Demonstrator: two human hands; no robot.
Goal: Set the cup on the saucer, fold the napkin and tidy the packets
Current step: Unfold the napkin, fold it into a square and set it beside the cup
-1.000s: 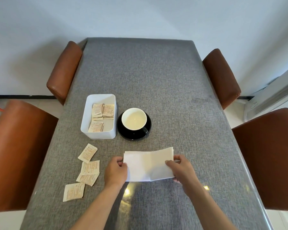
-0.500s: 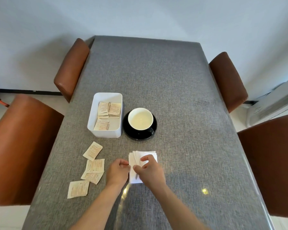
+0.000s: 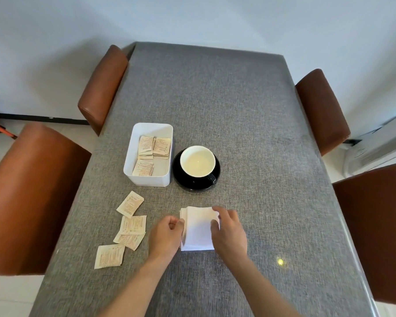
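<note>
The white napkin (image 3: 198, 229) lies folded into a narrow rectangle near the table's front. My left hand (image 3: 167, 234) pinches its left edge with curled fingers. My right hand (image 3: 230, 229) rests on its right edge, thumb and fingertips pressing down on the paper. A white cup (image 3: 197, 161) with a black handle stands on the black saucer (image 3: 197, 187) behind the napkin. Several beige packets (image 3: 154, 146) lie in the white box (image 3: 146, 179). Several more loose packets (image 3: 133, 224) are scattered on the cloth left of my left hand.
The table (image 3: 249, 133) is covered in grey cloth. Brown chairs stand on both sides: two on the left (image 3: 32, 191) and two on the right (image 3: 375, 225). The box sits just left of the saucer.
The napkin's right half was folded over onto the left, making it half as wide. My right hand swept left with it, then moved back to the right edge. My left hand stayed at the left edge.
</note>
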